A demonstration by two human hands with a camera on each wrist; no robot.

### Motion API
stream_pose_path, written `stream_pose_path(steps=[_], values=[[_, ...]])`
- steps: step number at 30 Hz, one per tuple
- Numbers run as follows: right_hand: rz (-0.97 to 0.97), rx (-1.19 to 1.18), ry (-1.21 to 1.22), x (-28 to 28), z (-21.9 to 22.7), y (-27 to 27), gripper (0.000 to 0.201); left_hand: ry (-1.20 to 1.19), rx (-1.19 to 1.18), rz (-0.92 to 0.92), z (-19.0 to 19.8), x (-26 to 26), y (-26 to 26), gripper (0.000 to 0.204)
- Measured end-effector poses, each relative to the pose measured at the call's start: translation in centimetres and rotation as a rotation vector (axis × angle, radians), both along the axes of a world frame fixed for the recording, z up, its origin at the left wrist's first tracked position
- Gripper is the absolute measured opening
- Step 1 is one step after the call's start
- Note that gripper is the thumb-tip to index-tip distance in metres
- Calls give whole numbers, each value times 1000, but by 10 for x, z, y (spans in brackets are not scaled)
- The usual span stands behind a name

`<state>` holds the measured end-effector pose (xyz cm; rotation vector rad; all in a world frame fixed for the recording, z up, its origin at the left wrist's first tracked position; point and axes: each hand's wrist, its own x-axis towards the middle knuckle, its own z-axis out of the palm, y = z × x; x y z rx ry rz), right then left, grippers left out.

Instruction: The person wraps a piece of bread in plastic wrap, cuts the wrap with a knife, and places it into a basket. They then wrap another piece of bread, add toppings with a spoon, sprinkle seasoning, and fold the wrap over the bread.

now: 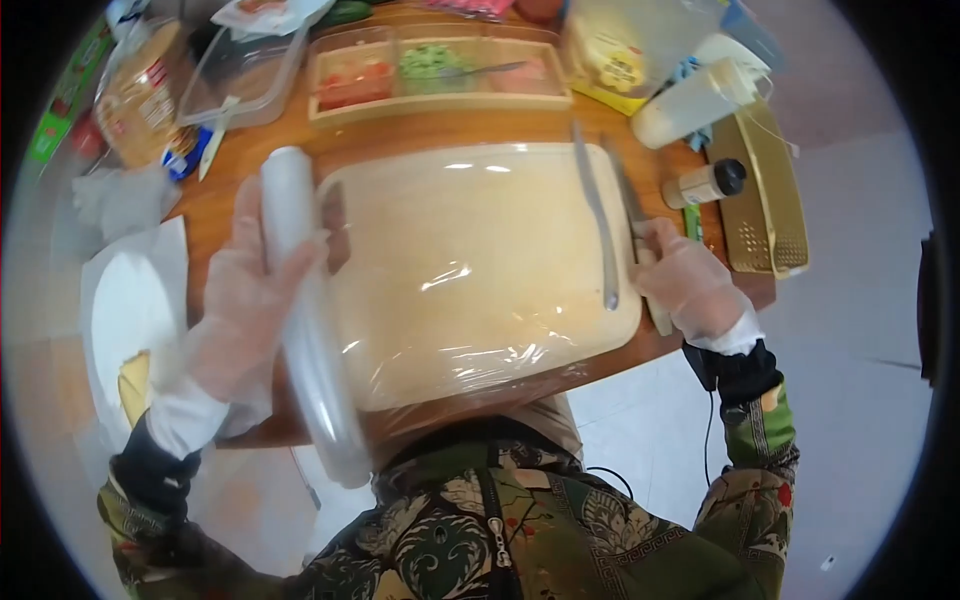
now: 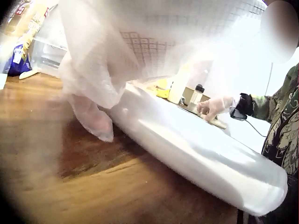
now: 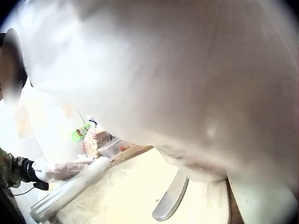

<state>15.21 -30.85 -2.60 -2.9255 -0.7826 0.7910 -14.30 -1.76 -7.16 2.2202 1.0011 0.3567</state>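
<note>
Head view: roll of cling film (image 1: pixel 300 325) in the left hand (image 1: pixel 240 300), with thumb over the inner side and fingers along the outer side, so pretty much clasped around the upper half. At the right hand (image 1: pixel 700 285), bent fingers down at the right edge of the cutting board (image 1: pixel 450 215), right by a pale knife handle (image 1: pixel 660 318); can't tell whether pinching film, touching the handle, or both.

Handling-wise, probably fairly light and stiff lengthwise, but slick, especially through clear gloves (image 1: pixel 235 345). Wouldn't worry about knocks, though likely to spin or slide out of a loose hold. Best to grab round the middle, or by both ends for an even pull. Go gentler with the loose sheet (image 1: pixel 445 278): thin, floppy, clingy, probably quick to wrinkle or tear, so better to take by a straight edge.

As for looks: long, whitish, half see-through cylinder with a glossy shine, plus a rounded lower end in the left wrist view. Lying at a slant along the board's left side, with the lower end past the wooden table (image 1: pixel 235 145). Across the board, clear film with bright glints. Near its right side, a silver utensil (image 1: pixel 592 205).
</note>
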Motion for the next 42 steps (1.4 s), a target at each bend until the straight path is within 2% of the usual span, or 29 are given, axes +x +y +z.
stream_pose_path(steps=[2,3,4,5,6,7,8,9,10,11,12,13,14,16,17,19,20,22,23,25,29,32,37,41,42], values=[[7,-49,-69,-7,-7,6,46,-27,6,-50,-1,-1,2,87],[-38,26,-189,-4,-20,0,37,-74,105,-64,-6,-3,1,85],[-86,101,-308,3,-40,-13,30,-71,103,-53,-1,-4,-1,85],[245,506,-392,39,-85,-60,35,6,196,-76,8,-3,-4,83],[251,502,-391,26,-69,-59,35,81,287,-103,12,-2,-7,80],[101,680,-145,9,-42,-54,40,43,451,-97,7,-1,-10,71],[-56,839,103,-9,-25,-51,46,39,444,-96,6,-4,-9,71],[-245,921,310,-22,-26,-53,61,20,439,-173,4,-6,-9,71],[-242,917,304,-36,-21,-48,61,0,434,-249,4,-8,-8,73],[-224,995,457,-52,-10,-40,66,-6,432,-249,6,-9,-7,73],[-205,1071,611,-69,1,-30,71,38,412,-337,10,-8,-8,65],[-154,927,535,-90,13,-16,80,82,394,-428,16,-8,-8,57],[-158,930,527,-99,9,-7,80,125,377,-521,22,-6,-9,50],[339,877,504,-108,-3,7,80,216,343,-706,29,-3,-10,38],[336,878,498,-114,-8,17,80,211,346,-710,28,-3,-11,38],[548,864,370,-124,-14,39,78,170,386,-732,25,-2,-12,29],[549,862,368,-128,-14,46,78,168,385,-732,23,-2,-12,29],[538,692,216,-135,-8,59,75,162,422,-747,19,-2,-11,33],[543,688,218,-135,-3,64,75,160,419,-742,19,-2,-11,33],[491,516,282,-136,6,70,74,184,430,-752,22,0,-12,35],[467,535,320,-133,-3,68,74,221,425,-752,23,3,-14,35],[483,503,249,-134,-8,68,75,233,445,-756,22,4,-14,35],[551,703,139,-140,-24,69,72,249,450,-758,26,5,-15,35],[535,673,122,-146,-23,73,70,239,455,-757,24,4,-14,35],[578,660,28,-148,-27,73,70,240,458,-761,24,4,-14,35]])
